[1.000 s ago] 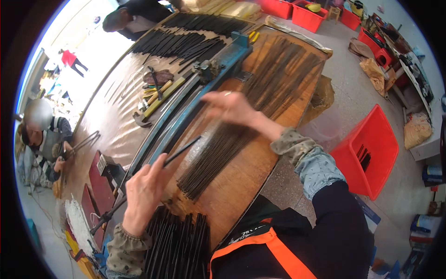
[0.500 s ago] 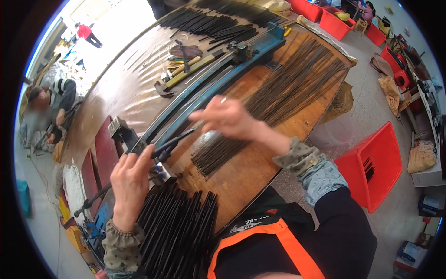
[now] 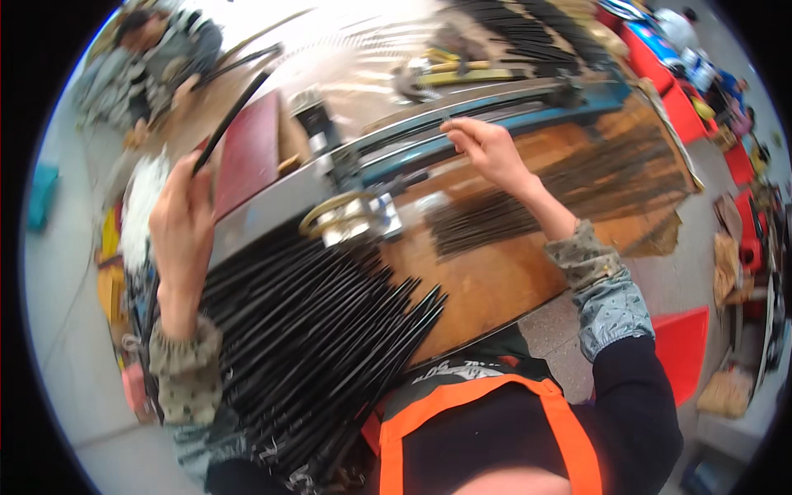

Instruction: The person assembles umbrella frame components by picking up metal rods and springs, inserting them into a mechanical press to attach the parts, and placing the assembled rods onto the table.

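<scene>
Rod (image 3: 234, 115), black and slim, is gripped by the left hand (image 3: 181, 227), slanting up near the dark red board (image 3: 250, 153); a firm hold is advised, tip steered clear of the co-worker (image 3: 161, 70). Whether anything is pinched by the right hand (image 3: 492, 157) cannot be told.

Held rod: slim, straight, matte black, gripped at its lower end in the left hand (image 3: 181, 210); this black rod (image 3: 235, 117) slants up and to the right, its upper tip free.
Black rods: a thick heap of black rods (image 3: 330, 330) like the held one, overlapping, most slanting up to the right, some ends fanned out over the wooden tabletop (image 3: 487, 293).
Brown lengths: thin brown lengths (image 3: 483, 223), bundled flat on the wood, their detail blurred.
</scene>
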The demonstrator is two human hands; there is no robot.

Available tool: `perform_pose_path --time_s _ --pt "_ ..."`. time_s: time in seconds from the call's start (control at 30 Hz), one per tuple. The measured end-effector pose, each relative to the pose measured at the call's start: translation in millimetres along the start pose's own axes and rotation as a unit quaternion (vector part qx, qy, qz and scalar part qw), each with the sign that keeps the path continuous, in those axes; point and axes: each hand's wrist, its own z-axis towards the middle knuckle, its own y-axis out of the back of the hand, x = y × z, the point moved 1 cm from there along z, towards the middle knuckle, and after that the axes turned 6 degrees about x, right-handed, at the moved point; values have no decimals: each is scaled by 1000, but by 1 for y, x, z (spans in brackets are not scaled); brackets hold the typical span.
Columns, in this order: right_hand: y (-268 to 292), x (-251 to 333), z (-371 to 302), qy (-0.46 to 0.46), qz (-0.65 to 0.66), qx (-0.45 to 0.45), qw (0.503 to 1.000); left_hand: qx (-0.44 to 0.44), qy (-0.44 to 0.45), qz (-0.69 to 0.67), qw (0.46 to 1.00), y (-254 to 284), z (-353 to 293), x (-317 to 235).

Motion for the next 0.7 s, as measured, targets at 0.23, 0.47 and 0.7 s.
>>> perform_pose_path --time_s 0.23,0.47,0.7 --pt "-98 89 99 113 173 128 970 -15 100 -31 994 26 -48 25" --pt "-114 97 114 126 176 144 966 7 157 -11 988 34 -111 56" --pt "-147 101 127 207 -136 267 931 -13 153 -50 987 18 -98 57"
